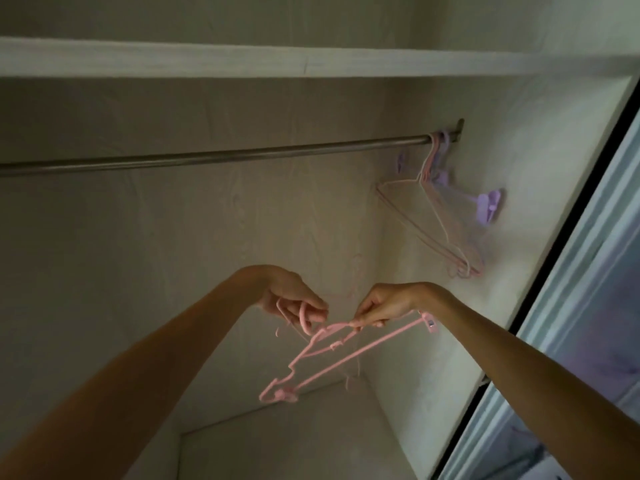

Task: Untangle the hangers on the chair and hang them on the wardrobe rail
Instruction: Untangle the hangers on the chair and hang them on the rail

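Both arms reach into the wardrobe. My left hand curls its fingers round the pink hook of a hanger, and thin wire parts show below it. My right hand pinches the top of a pink plastic hanger that slopes down to the left, with a clip at its right end. The metal rail runs across above the hands. Several pink and purple hangers hang bunched at the rail's right end.
A white shelf spans the wardrobe above the rail. The wardrobe's right side wall stands close to the hung hangers. A sliding door frame runs down the right. The wardrobe floor lies below.
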Tool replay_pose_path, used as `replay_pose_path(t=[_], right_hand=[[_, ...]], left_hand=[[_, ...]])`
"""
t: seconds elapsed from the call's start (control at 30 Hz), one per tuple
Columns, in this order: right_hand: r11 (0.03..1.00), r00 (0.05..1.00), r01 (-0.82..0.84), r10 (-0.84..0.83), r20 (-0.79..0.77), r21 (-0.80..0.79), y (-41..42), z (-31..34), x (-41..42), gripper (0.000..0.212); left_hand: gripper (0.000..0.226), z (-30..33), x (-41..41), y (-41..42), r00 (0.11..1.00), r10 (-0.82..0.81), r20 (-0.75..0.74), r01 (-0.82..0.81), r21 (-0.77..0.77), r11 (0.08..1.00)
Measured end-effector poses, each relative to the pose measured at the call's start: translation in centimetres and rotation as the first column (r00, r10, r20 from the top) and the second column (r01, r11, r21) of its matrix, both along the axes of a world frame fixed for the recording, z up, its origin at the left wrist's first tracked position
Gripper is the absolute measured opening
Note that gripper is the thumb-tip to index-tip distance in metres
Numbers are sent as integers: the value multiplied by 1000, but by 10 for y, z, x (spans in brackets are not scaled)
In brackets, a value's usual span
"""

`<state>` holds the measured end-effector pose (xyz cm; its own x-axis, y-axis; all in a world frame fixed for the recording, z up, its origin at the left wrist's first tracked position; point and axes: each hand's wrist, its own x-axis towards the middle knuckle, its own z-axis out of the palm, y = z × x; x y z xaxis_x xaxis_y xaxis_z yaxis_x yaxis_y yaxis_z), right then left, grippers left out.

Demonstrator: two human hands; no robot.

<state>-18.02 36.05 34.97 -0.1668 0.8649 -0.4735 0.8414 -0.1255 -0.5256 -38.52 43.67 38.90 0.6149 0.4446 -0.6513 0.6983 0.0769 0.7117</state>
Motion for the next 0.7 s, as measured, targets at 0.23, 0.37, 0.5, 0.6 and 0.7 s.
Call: replay_pose_path(t=[0.23, 0.37, 0.5, 0.6, 0.7], right_hand=[[995, 996, 91, -91, -19, 31, 14, -8, -3, 29], [957, 972, 126, -171, 161, 260, 24, -10, -12, 28], [729, 883, 189, -419, 211, 658, 14, -18, -44, 19], [841, 896, 438, -439, -71, 318, 9, -25, -65, 25], [904, 838, 426, -377, -395, 41, 7, -25, -78, 36]], left_hand=[[19, 2, -2, 18, 994, -72, 77, 72, 8, 997], [12, -6, -2, 27, 997, -1, 78, 2, -20, 1000], [15, -14, -3, 37, 975, 191, 117, -175, -135, 975], [17, -12, -5, 41, 914, 364, 178, -324, -218, 921], [14, -5, -3, 39, 843, 480, 243, -415, -272, 868]])
